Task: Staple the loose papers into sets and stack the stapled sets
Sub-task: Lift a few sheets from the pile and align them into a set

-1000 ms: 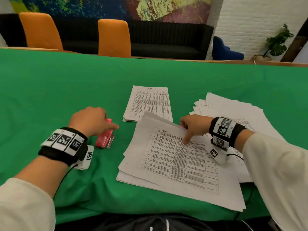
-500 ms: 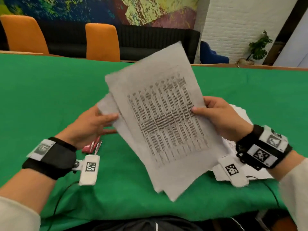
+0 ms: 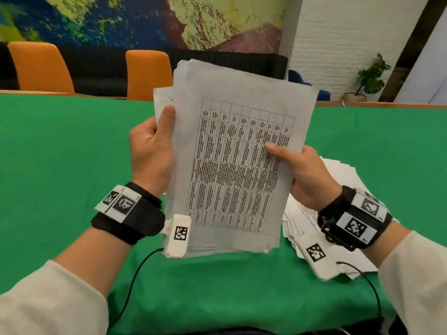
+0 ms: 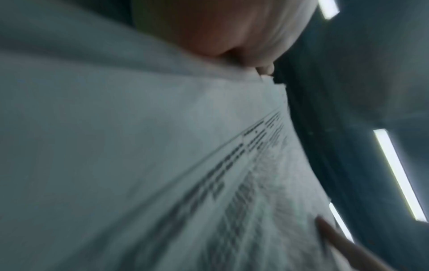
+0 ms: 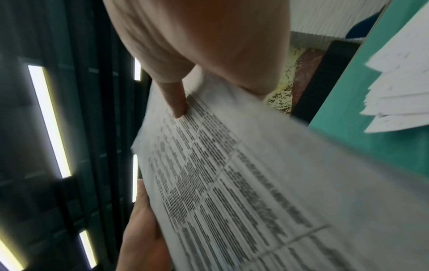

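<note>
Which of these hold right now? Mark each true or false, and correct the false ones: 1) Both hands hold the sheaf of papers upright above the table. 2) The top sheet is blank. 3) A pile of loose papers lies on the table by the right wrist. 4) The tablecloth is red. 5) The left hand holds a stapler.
1) True: the left hand and the right hand grip opposite edges of the sheaf of papers, raised upright.
2) False: the top sheet carries a printed table of text.
3) True: the pile of loose papers lies on the table, partly behind the right wrist.
4) False: the tablecloth is green.
5) False: the left hand holds only the sheaf; no stapler is in view.
</note>
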The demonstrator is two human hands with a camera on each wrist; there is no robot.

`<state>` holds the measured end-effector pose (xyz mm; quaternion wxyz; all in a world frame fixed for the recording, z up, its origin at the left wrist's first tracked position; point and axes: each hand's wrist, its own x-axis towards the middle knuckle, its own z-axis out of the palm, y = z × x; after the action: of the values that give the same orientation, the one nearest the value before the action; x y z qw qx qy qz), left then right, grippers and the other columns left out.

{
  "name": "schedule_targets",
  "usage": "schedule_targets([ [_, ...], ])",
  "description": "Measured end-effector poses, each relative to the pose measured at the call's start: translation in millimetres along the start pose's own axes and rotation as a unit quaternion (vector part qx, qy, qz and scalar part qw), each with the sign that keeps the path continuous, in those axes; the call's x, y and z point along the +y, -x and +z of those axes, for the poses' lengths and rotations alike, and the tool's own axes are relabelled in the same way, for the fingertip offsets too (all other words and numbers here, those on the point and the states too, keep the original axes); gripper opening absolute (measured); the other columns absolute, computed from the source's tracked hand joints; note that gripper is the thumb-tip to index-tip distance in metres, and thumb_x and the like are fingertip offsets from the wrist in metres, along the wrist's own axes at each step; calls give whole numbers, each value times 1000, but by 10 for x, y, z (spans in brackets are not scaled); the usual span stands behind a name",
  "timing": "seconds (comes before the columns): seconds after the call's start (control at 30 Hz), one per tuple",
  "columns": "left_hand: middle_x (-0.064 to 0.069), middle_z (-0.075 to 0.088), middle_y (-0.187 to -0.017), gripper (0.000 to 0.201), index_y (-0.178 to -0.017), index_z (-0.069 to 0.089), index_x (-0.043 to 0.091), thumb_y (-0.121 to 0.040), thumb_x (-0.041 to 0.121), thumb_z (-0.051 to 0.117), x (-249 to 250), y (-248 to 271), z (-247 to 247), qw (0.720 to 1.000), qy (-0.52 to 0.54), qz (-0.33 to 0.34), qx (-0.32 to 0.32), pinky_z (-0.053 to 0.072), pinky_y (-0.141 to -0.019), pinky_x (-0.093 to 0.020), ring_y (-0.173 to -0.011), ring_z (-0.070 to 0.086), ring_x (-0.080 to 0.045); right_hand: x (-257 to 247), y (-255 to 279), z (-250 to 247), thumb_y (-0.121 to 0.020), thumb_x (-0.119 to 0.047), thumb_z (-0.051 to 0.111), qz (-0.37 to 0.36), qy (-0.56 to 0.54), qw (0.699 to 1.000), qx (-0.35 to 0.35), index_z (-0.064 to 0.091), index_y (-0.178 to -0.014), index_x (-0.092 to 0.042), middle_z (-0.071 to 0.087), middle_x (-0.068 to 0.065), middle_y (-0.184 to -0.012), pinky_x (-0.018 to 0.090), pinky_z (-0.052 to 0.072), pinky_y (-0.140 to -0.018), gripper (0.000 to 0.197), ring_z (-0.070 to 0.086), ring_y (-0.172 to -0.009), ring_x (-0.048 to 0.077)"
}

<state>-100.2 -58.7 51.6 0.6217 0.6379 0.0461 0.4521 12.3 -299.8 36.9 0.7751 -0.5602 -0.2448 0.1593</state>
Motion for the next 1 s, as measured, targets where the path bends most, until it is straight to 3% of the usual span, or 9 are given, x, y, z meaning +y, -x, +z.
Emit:
schedule_targets([
  [0.13, 10, 73, -80, 43, -91, 68, 16, -114, 34, 36, 63, -11, 17, 996, -63, 23, -56, 54, -65, -26, -74, 67, -5, -52, -57, 17, -84, -15, 75, -17, -6, 1000, 11, 70, -119, -5, 77, 15, -114, 47, 63, -87, 37, 76, -102, 30],
  [0.27, -14, 67, -114, 53, -119, 59, 19, -105, 64, 36, -41, 148, 18, 989, -81, 15, -121, 55, -94, -56, -103, 66, -29, 50, -38, 32, -85, -10, 76, -13, 0, 999, 32, 65, -127, 2, 75, 20, -119, 55, 60, -94, 45, 73, -107, 37],
  [0.43, 22, 62, -105, 55, -120, 47, 20, -92, 67, 42, 374, 51, 204, 986, -63, 114, -108, 52, -86, -26, -94, 60, 1, -331, -109, 250, -92, -4, 73, -121, 22, 991, 54, 69, -121, -2, 77, 16, -115, 47, 62, -89, 29, 75, -105, 33],
  [0.6, 5, 66, -121, 60, -121, 58, 27, -96, 75, 32, 683, -290, 237, 991, -86, 83, -61, 49, -107, -45, -109, 61, -9, -612, -253, 315, -90, -8, 79, -214, 67, 973, 53, 67, -122, -2, 77, 14, -116, 46, 60, -93, 34, 74, -108, 32],
  [0.7, 23, 71, -86, 56, -113, 62, 18, -110, 58, 23, 396, -60, 133, 996, -64, -24, -61, 52, -73, -15, -79, 65, 7, -303, -186, 212, -90, -11, 79, -185, 120, 974, 59, 65, -125, 0, 75, 14, -117, 45, 61, -93, 40, 73, -109, 29],
  [0.77, 12, 72, -84, 74, -117, 61, 8, -103, 71, 25, 154, 182, 47, 996, -57, -38, -60, 54, -68, -20, -74, 67, -3, -83, -108, 151, -92, -12, 75, -150, 160, 975, 47, 69, -123, -8, 78, 7, -115, 47, 61, -95, 31, 74, -108, 25],
  [0.87, -26, 63, -126, 96, -137, 49, -1, -89, 82, 45, 47, 340, 21, 998, 1, 25, -54, 53, -96, -62, -112, 64, -42, 30, -69, 185, -95, -9, 72, -156, 187, 969, 29, 73, -119, -14, 79, 0, -111, 46, 61, -94, 24, 76, -105, 21],
  [0.93, -29, 58, -124, 97, -133, 43, -8, -88, 79, 50, 188, 305, 124, 997, 12, 72, -33, 51, -99, -63, -109, 61, -37, -60, -120, 258, -96, -8, 71, -187, 169, 967, 43, 74, -116, -13, 80, 3, -110, 45, 62, -92, 20, 76, -103, 23],
  [1.0, -14, 58, -116, 85, -126, 43, -4, -90, 72, 50, 385, 164, 219, 993, 14, 115, -6, 55, -94, -43, -104, 62, -16, -208, -192, 328, -97, -8, 71, -210, 121, 968, 58, 73, -115, -7, 79, 8, -110, 44, 62, -90, 18, 76, -103, 27],
])
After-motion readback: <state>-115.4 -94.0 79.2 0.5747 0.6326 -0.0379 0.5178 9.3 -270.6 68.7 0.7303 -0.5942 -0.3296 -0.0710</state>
